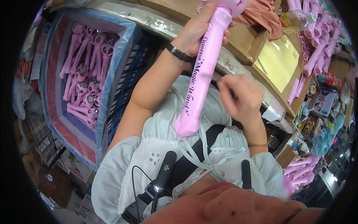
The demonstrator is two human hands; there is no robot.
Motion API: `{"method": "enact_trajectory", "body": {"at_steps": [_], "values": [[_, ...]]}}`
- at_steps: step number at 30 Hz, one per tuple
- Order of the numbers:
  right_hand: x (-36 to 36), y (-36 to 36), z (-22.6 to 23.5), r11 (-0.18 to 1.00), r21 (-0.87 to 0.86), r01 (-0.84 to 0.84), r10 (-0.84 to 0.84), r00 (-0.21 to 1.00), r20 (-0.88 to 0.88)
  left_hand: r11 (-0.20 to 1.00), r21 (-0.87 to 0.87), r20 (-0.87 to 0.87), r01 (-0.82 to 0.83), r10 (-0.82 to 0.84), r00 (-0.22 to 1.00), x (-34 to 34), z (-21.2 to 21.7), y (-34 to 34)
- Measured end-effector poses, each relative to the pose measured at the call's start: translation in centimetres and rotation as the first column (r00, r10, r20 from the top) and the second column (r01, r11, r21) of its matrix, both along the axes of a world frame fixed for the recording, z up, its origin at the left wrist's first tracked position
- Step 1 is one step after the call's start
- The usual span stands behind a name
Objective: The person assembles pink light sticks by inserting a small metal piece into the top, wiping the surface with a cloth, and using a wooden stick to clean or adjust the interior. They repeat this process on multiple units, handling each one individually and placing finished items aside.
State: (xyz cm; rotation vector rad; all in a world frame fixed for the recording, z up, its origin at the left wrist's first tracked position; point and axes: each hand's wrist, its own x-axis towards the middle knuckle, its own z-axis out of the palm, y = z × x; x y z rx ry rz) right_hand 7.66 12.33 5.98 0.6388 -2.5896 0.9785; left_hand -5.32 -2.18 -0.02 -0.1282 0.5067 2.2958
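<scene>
From my remote seat, the biggest thing I see is the lined blue crate (123,63) on the left, with pink wands (77,80) inside; ahead, a yellow sheet (279,63) lies in cardboard. The pink wand (203,71) slants in front of the chest, head uppermost, dark lettering facing me. My left hand (195,35) wraps its upper shaft just below the head. My right hand (242,99) is curled beside the shaft, too blurred to tell whether its fingers hold anything. I'd grip firmly without squeezing, steady the free lower end and spare the lettering.
</scene>
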Motion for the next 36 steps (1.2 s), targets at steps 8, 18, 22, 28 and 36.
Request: {"method": "enact_trajectory", "body": {"at_steps": [8, 18, 22, 28, 36], "values": [[-0.26, 0.14, -0.05, 0.995, 0.008, 0.104, -0.103, 0.993, -0.065, 1.000, -0.029, -0.031, -0.001, 0.000, 1.000, 0.02, 0.33, 0.08], [-0.16, 0.04, 0.03, 0.998, -0.034, -0.044, 0.042, 0.997, -0.068, 1.000, -0.006, -0.026, 0.025, -0.025, 0.999, -0.07, 0.16, 0.07], [0.03, 0.03, 0.05, 1.000, -0.001, -0.019, 0.019, 0.996, -0.090, 1.000, 0.012, -0.007, 0.023, -0.023, 1.000, 0.02, 0.08, -0.05], [0.06, -0.05, 0.13, 0.996, 0.008, 0.088, -0.087, 0.992, -0.091, 1.000, 0.004, -0.040, -0.004, 0.004, 0.999, -0.01, 0.08, -0.09], [0.12, -0.36, -0.46, 0.995, -0.060, -0.079, 0.071, 0.990, -0.124, 1.000, -0.011, -0.040, -0.013, 0.012, 0.999, 0.01, 0.04, -0.13]]}}
